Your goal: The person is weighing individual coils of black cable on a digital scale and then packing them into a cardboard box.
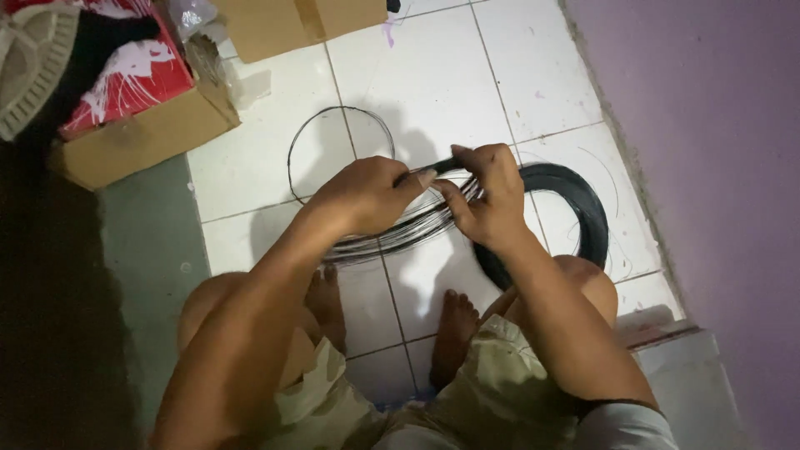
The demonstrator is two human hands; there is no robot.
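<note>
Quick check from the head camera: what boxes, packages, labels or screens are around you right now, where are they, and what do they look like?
Open cardboard box: upper left on the floor, brown, rectangular.
Red package: inside that box, red with white and black splashes.
Second cardboard box: top centre, brown, flat side facing up, a tape strip across it.
Clear plastic wrap: between the two boxes, crumpled.
No screens or signs in view.

brown cardboard box (150,133) upper left | second cardboard box (292,25) top centre
</note>
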